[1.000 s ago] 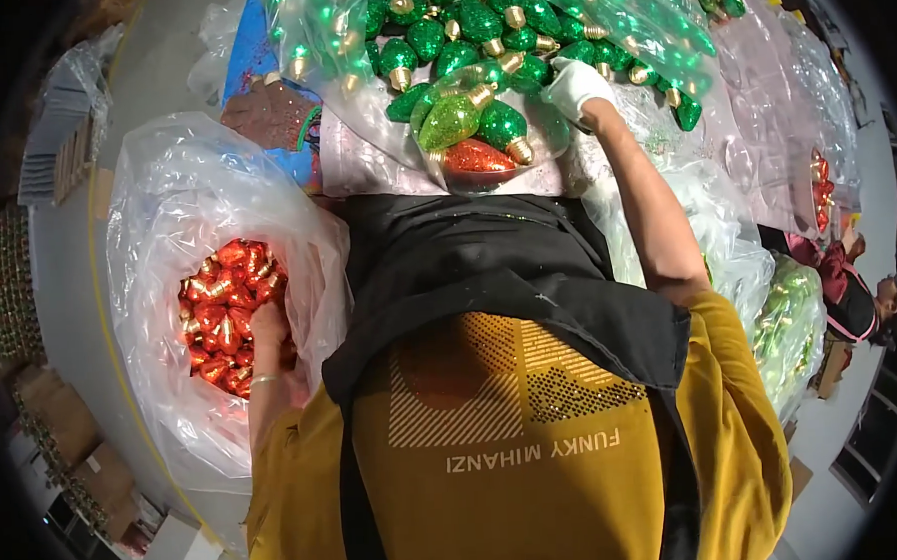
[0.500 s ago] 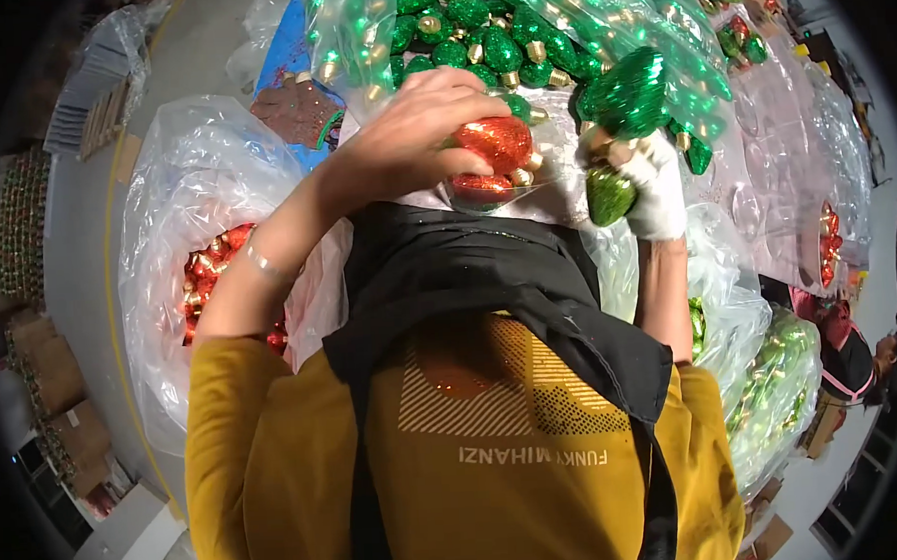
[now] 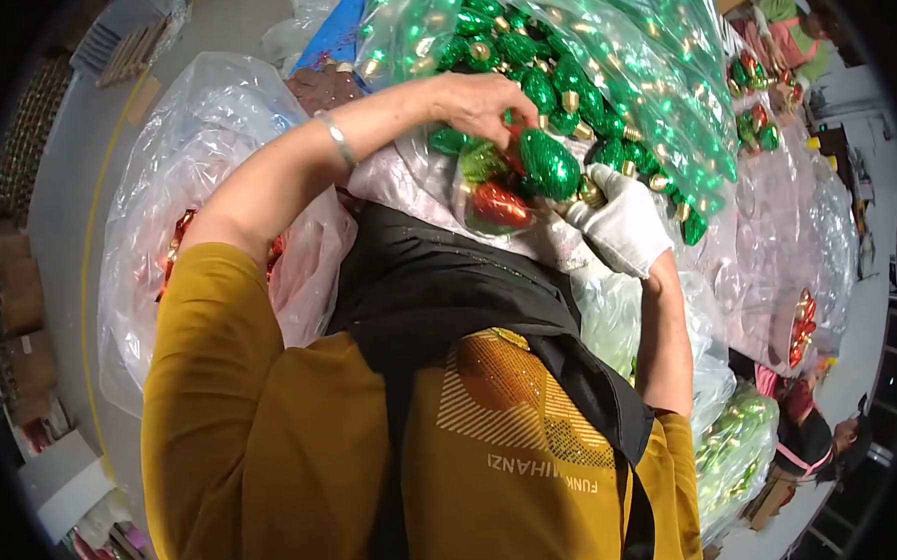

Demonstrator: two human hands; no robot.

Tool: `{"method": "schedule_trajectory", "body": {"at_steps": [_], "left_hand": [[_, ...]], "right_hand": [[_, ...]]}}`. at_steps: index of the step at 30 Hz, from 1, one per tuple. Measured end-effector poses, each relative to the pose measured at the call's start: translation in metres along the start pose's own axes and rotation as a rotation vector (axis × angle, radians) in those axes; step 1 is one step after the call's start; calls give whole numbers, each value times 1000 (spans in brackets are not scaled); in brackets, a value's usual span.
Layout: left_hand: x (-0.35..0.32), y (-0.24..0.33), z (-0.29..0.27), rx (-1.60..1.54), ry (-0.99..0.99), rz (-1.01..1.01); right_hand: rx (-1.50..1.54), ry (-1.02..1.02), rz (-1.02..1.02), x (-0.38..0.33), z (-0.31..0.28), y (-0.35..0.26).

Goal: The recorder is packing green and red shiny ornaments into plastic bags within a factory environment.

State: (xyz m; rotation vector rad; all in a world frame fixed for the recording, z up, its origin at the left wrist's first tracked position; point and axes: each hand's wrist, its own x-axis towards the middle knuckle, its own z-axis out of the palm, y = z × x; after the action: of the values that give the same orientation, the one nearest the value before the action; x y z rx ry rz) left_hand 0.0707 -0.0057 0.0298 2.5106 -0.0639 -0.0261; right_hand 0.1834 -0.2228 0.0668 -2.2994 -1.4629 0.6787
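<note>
My bare left hand point(image 3: 486, 108) bends its fingers over a small cluster of glittery bulb-shaped ornaments at the table's near edge. Red shows under its fingertips. A red bulb ornament point(image 3: 500, 206) lies low in the cluster, in what looks like clear plastic, beside a light-green bulb ornament point(image 3: 483, 162). On top sits a dark-green bulb ornament point(image 3: 548, 163). My right hand point(image 3: 624, 217), in a white glove, has thumb and fingers around a gold cap at that ornament's right end. Behind both hands spreads a heap of green bulb ornaments point(image 3: 540, 84) with gold caps.
Clear plastic sheeting point(image 3: 650, 81) covers part of the green heap. To the left stands a large clear bag point(image 3: 211, 120) with red ornaments inside. Bags of light-green ornaments point(image 3: 731, 448) stand at the right. Other people work along the right side; stacked cartons point(image 3: 20, 284) line the far left.
My right hand has moved the dark-green ornament left onto the cluster. My left hand has shifted up and right, over the cluster. The view has turned slightly.
</note>
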Motion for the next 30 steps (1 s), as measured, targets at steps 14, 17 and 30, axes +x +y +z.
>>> {"method": "schedule_trajectory", "body": {"at_steps": [14,17,30], "left_hand": [[-1,-16,11,19,62,-15],[3,-18,12,28,-22,-157],[-20,0,6,153,-1,2]], "right_hand": [[-1109,31,-1032,70,-23,-32],[-953,2,-1102,79,-7,-29],[-620,-81,-770,42,17,-30]]}}
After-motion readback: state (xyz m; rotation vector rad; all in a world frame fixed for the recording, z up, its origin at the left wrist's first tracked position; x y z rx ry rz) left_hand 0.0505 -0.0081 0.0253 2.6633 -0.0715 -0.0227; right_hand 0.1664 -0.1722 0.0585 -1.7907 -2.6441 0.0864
